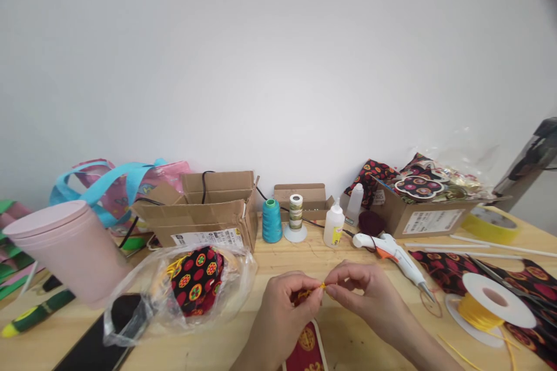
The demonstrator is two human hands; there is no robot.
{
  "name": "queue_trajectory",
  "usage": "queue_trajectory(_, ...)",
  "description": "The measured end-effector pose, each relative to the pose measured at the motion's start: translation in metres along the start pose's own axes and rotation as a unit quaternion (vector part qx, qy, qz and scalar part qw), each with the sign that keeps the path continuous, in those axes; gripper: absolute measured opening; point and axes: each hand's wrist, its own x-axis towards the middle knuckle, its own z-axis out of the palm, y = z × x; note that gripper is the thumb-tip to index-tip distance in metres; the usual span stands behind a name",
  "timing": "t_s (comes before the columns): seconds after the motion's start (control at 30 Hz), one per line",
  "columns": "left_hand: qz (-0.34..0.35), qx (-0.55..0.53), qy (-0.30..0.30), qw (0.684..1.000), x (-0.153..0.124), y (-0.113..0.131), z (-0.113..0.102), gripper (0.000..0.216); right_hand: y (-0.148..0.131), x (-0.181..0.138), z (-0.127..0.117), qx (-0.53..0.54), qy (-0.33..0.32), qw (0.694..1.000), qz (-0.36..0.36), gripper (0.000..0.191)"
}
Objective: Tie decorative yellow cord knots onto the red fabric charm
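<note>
Low in the centre of the frame, the left hand [285, 307] and right hand [363, 293] meet fingertip to fingertip, both pinched shut on a short yellow cord [323, 286] above the wooden table [243, 336].

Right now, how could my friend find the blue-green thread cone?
Look to the big open brown cardboard box at the back of the light wooden table. The teal cone of sewing thread stands upright just right of it. Its neighbour, a smaller green-and-gold spool on a white base, is striped; the cone is one plain colour.
</note>
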Motion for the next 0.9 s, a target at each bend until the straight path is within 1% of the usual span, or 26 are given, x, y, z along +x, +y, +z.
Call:
queue_trajectory(0.2,0.032,0.084,0.009,0.996,0.001,0.0042,-0.0007,0.018,0.0016,0.0005,0.0023,0.0,0.009,1.0,0.018,0.01)
queue_trajectory(0.37,0.04,0.091,0.008,0.995,0.0003,0.0034,0.0007,0.019,0.0041,-0.0009,0.0029,0.019,0.005,1.0,0.017,0.009)
queue_trajectory(0.43,0.031,0.078,0.008,0.996,-0.0002,0.0028,0.0017,0.019,0.0046,-0.0011,0.0026,0.024,0.006,1.0,0.019,0.008)
queue_trajectory(0.5,0.01,0.046,0.01,0.999,-0.0004,0.0017,0.0028,0.02,0.005,-0.0009,0.0024,0.03,0.009,0.999,0.019,0.008)
queue_trajectory(0.63,-0.05,-0.07,0.001,0.996,0.0006,-0.001,0.0043,0.02,0.0058,-0.0001,0.0021,0.065,0.0,0.998,0.02,0.01)
queue_trajectory(0.77,-0.112,-0.185,-0.022,0.976,0.0026,-0.0002,0.0038,0.017,0.0052,-0.0001,0.0013,0.089,-0.011,0.996,0.012,0.011)
queue_trajectory(0.9,-0.163,-0.242,-0.039,0.956,0.0031,-0.0005,0.0036,0.017,0.0045,-0.0011,0.0004,0.078,-0.013,0.997,-0.013,0.011)
